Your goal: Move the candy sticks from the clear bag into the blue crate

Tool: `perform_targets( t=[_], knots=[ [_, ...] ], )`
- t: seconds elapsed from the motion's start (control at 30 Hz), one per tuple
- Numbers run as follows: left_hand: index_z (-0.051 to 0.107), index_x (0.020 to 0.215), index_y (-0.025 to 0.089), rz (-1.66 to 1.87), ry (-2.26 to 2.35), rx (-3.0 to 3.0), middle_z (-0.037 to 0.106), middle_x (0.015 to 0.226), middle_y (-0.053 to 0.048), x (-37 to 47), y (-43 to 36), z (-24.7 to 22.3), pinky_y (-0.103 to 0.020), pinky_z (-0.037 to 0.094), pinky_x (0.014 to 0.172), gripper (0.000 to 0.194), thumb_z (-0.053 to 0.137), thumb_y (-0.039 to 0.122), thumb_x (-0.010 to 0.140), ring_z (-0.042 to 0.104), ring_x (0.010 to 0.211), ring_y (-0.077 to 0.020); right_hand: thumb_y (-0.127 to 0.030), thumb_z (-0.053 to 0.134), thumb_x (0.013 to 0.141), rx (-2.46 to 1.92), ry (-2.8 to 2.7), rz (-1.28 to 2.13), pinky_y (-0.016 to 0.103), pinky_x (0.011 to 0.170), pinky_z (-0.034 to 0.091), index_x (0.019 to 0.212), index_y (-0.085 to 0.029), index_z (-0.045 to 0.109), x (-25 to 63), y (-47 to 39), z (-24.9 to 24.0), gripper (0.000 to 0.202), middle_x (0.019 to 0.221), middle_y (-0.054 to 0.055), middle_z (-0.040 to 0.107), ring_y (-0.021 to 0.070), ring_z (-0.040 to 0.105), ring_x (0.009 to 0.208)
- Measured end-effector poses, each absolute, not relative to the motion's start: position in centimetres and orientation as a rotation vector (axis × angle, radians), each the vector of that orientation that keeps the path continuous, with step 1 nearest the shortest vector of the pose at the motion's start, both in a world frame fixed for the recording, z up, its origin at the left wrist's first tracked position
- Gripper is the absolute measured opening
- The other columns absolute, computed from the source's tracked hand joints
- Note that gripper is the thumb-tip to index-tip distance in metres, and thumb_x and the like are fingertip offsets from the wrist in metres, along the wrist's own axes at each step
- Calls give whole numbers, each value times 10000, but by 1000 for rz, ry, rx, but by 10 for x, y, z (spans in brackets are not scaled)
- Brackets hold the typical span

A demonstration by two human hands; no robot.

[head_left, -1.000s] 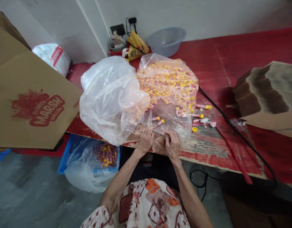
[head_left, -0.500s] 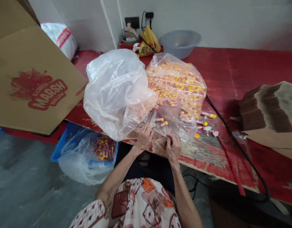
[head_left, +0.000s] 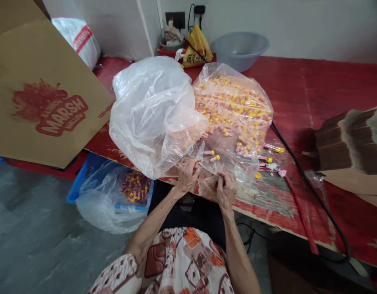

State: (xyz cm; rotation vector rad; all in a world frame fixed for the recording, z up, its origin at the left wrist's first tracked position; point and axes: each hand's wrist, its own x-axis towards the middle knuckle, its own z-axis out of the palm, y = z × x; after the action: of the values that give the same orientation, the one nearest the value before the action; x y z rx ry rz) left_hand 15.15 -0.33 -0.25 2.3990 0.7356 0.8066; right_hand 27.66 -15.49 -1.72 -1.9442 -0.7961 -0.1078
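Observation:
My left hand (head_left: 187, 174) is at the table's front edge, fingers curled together, with a small pink bit showing at the fingertips. My right hand (head_left: 226, 188) sits a little to the right, fingers also curled; what it holds, if anything, is hidden. Both are by the near edge of a clear plastic bag (head_left: 234, 106) full of small pink tubes with yellow caps. Two capped tubes (head_left: 215, 158) lie near its open end, just beyond my hands. A large whitish plastic bag (head_left: 151, 114) bulges on the left, beside my left hand.
A printed carton (head_left: 50, 106) leans at the left. Below the table edge is a blue crate (head_left: 72, 190) with more tubes. A grey basin (head_left: 241, 51) stands at the back. Right are a black cable (head_left: 301, 171), loose tubes (head_left: 274, 148) and stacked cardboard (head_left: 350, 143).
The view has shifted slightly, so the table items appear a little further right. A pink bit now shows at my left fingertips. Both hands stay in nearly the same place by the bag.

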Motion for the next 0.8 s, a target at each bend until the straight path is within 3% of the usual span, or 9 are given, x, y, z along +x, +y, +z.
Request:
perform_targets(
  t=[0.2, 0.37, 0.57, 0.8],
  knots=[
    [670, 1395, 192, 804, 662, 2431, 749, 1025, -69, 151, -8, 0, -380, 627, 927, 323, 500, 213, 1121, 740, 951, -231, -309, 485, 1071, -1929, -786, -68, 438, 995, 555, 1052, -230, 762, 277, -156, -16, 290, 1084, 107, 755, 271, 679, 1064],
    [689, 1325, 205, 802, 716, 2397, 764, 1121, -85, 151, -6, 4, -398, 639, 931, 264, 538, 232, 1110, 734, 931, -230, -315, 481, 1063, -1947, -786, -81, 426, 985, 568, 1046, -235, 762, 277, -156, -15, 292, 1077, 104, 762, 263, 691, 1059],
    [656, 1404, 219, 838, 609, 2414, 773, 1154, -95, 153, -7, -3, -402, 642, 971, 323, 561, 180, 1098, 755, 1028, -248, -325, 483, 1060, -1954, -791, -87, 429, 1008, 568, 1050, -237, 761, 278, -157, -17, 292, 1098, 108, 768, 265, 697, 1100],
    [682, 1348, 207, 794, 694, 2358, 765, 1084, -70, 154, -8, -1, -389, 641, 945, 289, 560, 179, 1089, 739, 962, -227, -307, 486, 1047, -1928, -811, -86, 424, 989, 565, 1046, -235, 756, 277, -156, -17, 279, 1080, 101, 768, 262, 697, 1074]
  ],
)
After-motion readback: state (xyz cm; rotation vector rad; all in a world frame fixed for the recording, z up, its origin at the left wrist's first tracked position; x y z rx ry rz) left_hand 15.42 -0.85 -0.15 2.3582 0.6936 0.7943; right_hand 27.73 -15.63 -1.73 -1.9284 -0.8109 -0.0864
